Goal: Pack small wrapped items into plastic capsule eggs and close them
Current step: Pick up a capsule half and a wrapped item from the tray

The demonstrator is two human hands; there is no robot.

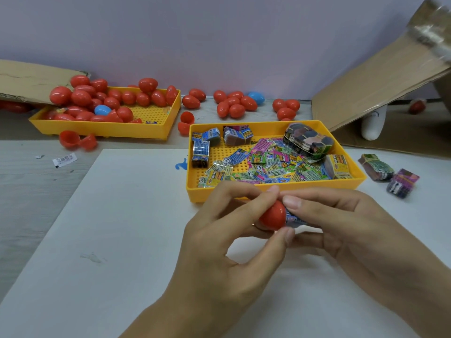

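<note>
A red plastic capsule egg half point(272, 215) is held in the curled fingers of the left hand point(227, 242) above a white sheet point(97, 240) spread on the grey tabletop point(31, 172). A small wrapped item with blue and dark print point(294, 219) is pinched between the thumb and fingers of the right hand point(341, 223) and is pressed against the open mouth of the egg half, partly hidden by both hands. Just behind the hands, a yellow perforated plastic tray point(273, 191) is seen filled with loose colourful wrapped packets point(266, 164), several banded blue stacks point(201, 150) and a large shrink-wrapped bundle point(308, 140). Two more wrapped bundles point(388, 174) are laid on the sheet to the right of that tray. A second yellow plastic tray point(156, 128), set farther back on the left, is heaped with closed red plastic eggs point(97, 98), with one blue egg point(102, 110) among them. Open red egg halves point(77, 140) are left on the tabletop in front of it, and another pair point(186, 121) lies between the two trays. Further closed red eggs point(234, 103) and a second blue egg point(256, 97) are scattered along the pale wall. Brown cardboard flaps point(366, 98) are propped at the right, and another cardboard sheet point(29, 79) at the left.
</note>
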